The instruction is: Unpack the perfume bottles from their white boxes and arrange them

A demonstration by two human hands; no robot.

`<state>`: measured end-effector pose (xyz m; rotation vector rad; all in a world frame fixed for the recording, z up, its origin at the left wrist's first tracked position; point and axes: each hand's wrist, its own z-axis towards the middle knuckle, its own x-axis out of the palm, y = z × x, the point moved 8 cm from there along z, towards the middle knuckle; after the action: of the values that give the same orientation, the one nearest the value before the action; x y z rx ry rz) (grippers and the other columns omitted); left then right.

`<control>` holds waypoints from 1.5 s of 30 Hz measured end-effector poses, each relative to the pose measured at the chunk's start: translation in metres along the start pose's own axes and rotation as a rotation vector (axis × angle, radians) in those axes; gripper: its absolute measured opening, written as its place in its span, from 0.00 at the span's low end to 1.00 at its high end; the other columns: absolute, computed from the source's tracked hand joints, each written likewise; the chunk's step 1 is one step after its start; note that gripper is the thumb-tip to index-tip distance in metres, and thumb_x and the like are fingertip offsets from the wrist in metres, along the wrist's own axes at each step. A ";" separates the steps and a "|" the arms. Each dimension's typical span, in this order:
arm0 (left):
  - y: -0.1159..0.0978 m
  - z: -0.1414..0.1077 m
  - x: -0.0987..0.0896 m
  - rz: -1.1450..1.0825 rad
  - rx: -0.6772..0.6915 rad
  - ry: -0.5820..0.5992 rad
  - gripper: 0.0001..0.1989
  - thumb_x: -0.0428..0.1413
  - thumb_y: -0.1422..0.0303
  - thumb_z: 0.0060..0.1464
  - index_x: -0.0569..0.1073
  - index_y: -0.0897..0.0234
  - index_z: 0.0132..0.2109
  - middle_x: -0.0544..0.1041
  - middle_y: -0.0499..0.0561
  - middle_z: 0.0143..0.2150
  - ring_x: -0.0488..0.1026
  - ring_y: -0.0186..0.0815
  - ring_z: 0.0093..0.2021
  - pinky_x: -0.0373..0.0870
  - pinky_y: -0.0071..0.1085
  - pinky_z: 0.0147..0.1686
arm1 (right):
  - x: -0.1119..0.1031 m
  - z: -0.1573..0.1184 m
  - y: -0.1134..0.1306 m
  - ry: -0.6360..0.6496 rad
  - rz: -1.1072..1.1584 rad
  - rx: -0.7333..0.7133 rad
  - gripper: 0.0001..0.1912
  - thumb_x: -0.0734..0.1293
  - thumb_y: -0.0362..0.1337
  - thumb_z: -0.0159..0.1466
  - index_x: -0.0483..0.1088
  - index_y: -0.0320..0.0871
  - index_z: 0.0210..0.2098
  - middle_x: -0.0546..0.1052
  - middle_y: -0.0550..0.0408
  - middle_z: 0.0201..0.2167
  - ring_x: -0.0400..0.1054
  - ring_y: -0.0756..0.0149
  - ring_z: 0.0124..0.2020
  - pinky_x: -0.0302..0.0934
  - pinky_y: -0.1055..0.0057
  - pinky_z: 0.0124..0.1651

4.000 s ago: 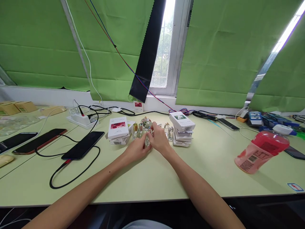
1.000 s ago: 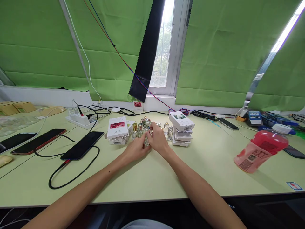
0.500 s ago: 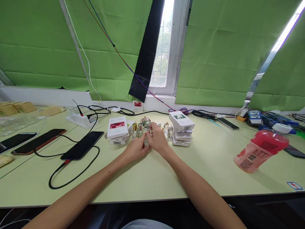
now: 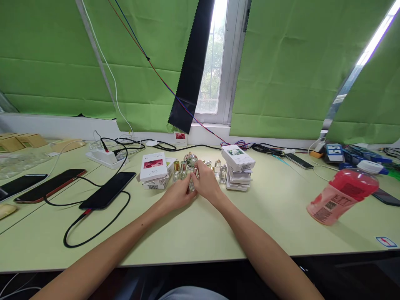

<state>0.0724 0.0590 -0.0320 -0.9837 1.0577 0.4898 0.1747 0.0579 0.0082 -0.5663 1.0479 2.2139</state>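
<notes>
A black phone (image 4: 108, 191) lies on the counter (image 4: 200, 237) at the left, screen up, its long axis slanting away to the right. Next comes a short stack of white boxes (image 4: 153, 168), then a gold-capped bottle (image 4: 176, 167) and a silver-capped bottle (image 4: 183, 168), both upright just beyond the left hand (image 4: 178, 194). That forearm slants in from the lower left, the hand low over the counter with thumb forward and fingers bent inward. Between the hands, at the middle, is a clear glass bottle (image 4: 191, 186); its long axis looks about upright, top pointing up, though fingers cover much of it. Both hands are nearly closed around it, but the exact finger contact is hidden. The right hand (image 4: 207, 182) reaches in from the lower right, knuckles up, index finger extended toward the bottle's top, thumb close to the left thumb. Past it, small clear bottles (image 4: 223, 174) stand beside a taller box stack (image 4: 238, 160).
</notes>
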 end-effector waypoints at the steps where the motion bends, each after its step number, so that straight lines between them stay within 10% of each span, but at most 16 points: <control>1: 0.000 0.000 0.000 0.001 0.003 0.001 0.16 0.50 0.59 0.59 0.62 0.62 0.50 0.73 0.45 0.26 0.68 0.38 0.26 0.54 0.31 0.27 | 0.000 0.000 0.000 -0.001 0.002 -0.001 0.08 0.61 0.32 0.65 0.62 0.45 0.44 0.73 0.50 0.37 0.68 0.57 0.38 0.61 0.65 0.40; 45: 0.001 0.000 -0.002 -0.023 0.027 0.024 0.15 0.50 0.58 0.58 0.62 0.61 0.48 0.72 0.44 0.25 0.69 0.38 0.25 0.56 0.31 0.27 | -0.002 -0.001 0.005 0.044 -0.021 0.025 0.07 0.61 0.31 0.66 0.63 0.44 0.44 0.73 0.49 0.38 0.68 0.57 0.38 0.64 0.63 0.41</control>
<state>0.0713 0.0599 -0.0309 -0.9791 1.0707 0.4451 0.1733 0.0541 0.0114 -0.6144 1.0852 2.1759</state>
